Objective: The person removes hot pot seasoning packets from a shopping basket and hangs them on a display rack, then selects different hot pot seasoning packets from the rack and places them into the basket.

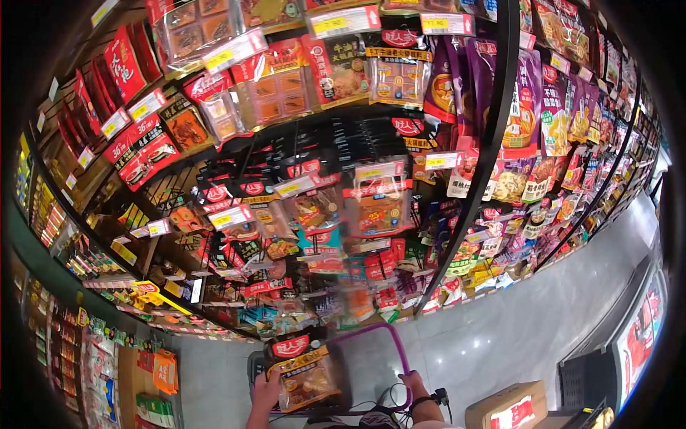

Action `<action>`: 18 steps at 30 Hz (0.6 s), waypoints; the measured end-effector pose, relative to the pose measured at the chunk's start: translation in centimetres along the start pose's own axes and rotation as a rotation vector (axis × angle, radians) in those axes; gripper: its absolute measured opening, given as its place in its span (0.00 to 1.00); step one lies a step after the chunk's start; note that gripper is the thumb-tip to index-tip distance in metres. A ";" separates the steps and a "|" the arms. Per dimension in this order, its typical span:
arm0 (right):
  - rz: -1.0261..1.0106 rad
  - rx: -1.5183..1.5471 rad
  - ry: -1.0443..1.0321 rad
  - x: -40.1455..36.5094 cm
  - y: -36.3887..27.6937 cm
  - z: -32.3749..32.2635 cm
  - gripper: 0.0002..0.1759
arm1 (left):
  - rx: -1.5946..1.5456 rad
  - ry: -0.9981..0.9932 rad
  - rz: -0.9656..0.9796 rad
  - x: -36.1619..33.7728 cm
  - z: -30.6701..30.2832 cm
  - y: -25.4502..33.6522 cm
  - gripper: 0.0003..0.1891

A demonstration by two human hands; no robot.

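Low in the view, my left hand [266, 390] grips the left edge of a black and yellow food packet [306, 373] with a red label at its top. The packet lies over the left part of a basket or cart with a purple rim [395, 343]. On the rim's right side, my right hand [413, 382] is closed around the purple edge. Behind them hang similar packets, among them a red-edged one [379, 207] on the rack.
Racks of hanging packets [343, 71] curve across the view, with a black upright post [493, 143] right of centre. A cardboard box [506, 406] stands on the grey floor [493, 329] at the lower right, near a dark crate [582, 382]. More shelves stand at the lower left.
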State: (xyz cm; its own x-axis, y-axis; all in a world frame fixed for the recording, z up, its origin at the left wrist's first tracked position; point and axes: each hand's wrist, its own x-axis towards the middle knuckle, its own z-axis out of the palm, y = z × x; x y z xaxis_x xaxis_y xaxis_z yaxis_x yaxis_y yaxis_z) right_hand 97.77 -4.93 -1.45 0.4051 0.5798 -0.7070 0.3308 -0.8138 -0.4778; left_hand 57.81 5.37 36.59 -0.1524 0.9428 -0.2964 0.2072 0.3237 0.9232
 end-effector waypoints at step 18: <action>-0.400 -0.229 0.007 0.3 -6.1 -2.8 0.30 | -0.232 -0.018 0.210 0.0 1.1 6.4 0.15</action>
State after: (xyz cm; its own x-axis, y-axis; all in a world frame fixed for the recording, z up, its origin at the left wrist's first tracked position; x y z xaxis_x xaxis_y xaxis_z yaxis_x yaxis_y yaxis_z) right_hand 98.24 0.32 2.77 0.2125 0.8475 -0.4865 0.6419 -0.4964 -0.5844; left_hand 60.21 7.52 42.23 -0.1116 0.9892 -0.0953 0.0057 0.0965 0.9953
